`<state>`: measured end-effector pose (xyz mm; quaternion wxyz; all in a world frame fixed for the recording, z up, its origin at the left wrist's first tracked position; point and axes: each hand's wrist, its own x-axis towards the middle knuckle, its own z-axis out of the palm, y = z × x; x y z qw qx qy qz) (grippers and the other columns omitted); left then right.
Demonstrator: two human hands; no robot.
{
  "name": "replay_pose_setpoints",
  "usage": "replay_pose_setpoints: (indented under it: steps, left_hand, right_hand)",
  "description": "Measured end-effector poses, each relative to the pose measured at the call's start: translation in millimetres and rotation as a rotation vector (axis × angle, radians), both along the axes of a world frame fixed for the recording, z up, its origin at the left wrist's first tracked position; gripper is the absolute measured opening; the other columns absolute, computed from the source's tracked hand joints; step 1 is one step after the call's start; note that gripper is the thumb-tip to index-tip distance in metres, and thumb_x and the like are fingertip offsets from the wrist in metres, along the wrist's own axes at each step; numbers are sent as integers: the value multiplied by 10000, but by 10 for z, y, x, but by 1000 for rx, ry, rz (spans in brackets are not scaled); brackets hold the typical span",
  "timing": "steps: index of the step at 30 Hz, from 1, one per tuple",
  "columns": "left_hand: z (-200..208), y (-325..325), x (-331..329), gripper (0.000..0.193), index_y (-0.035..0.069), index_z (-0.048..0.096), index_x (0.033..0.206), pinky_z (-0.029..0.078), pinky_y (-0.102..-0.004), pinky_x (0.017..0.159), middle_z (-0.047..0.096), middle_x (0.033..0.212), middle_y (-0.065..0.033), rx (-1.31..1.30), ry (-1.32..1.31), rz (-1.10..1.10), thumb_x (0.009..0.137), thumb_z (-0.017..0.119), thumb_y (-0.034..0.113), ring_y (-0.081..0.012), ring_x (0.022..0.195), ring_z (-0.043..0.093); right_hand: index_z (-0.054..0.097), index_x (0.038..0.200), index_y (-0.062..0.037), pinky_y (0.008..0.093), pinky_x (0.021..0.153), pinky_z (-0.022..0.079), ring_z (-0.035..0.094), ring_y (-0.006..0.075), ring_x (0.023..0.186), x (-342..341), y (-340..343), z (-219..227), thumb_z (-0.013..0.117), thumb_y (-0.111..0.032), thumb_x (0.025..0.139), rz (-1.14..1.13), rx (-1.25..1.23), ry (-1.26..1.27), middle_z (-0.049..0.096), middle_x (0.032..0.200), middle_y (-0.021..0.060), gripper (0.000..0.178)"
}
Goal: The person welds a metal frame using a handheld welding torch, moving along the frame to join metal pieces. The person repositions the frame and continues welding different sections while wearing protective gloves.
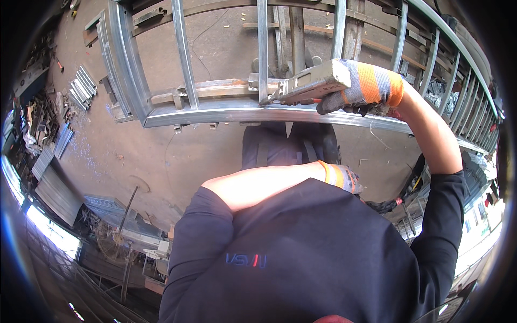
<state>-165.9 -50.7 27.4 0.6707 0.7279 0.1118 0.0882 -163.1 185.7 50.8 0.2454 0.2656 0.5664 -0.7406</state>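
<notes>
A metal frame point(226, 115) lies over the brown floor point(207, 144), scrap point(43, 116) piled left.

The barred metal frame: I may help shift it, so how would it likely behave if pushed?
The metal frame is probably stiff, its crossbars joining long rails; likely heavy overall, given its many bars; and unlikely to roll, being flat-sided.

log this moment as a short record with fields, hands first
right hand: gloved, gripping a beige boxy tool
left hand: gloved, forearm bent across the body, grip unclear
tool position: narrow end beside a crossbar of the silver metal frame
floor: metal strips lie off to the left
</notes>
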Motion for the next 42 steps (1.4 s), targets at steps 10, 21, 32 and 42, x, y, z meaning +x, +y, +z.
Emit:
replay_pose_setpoints:
  steps: [10, 21, 32, 42]
  left_hand:
    - [63, 126, -24, 300, 58, 717, 1157, 578, -484, 928, 736, 1160, -186, 35, 21, -74, 982, 594, 270, -396, 1134, 709]
    - [-11, 185, -18, 340, 59, 706, 1207, 570, -479, 953, 727, 1184, -183, 15, 32, -89, 1005, 596, 310, -385, 1160, 709]
    - [-79, 241, -32, 325, 70, 723, 1175, 573, -491, 954, 742, 1171, -181, 26, -3, -100, 1005, 595, 316, -391, 1153, 711]
    - [-92, 281, -127, 314, 76, 701, 1163, 576, -505, 940, 745, 1140, -166, -5, 24, -99, 1006, 583, 322, -387, 1143, 715]
  right_hand:
    - [775, 1246, -95, 263, 478, 426, 538, 72, 586, 37, 54, -70, 868, -216, 808, 12, 20, 11, 673, 773, -5, 464]
    - [749, 1289, -84, 260, 476, 426, 543, 70, 578, 68, 139, -74, 867, -174, 794, 32, -22, -27, 701, 817, 1, 517]
    - [755, 1328, -96, 277, 598, 491, 600, 78, 683, 100, 189, 6, 836, -112, 779, 32, 69, 54, 778, 955, 12, 555]
    - [750, 1353, -96, 289, 818, 553, 671, 103, 891, 35, 241, 59, 803, -101, 774, 80, 56, 63, 806, 1085, 45, 582]
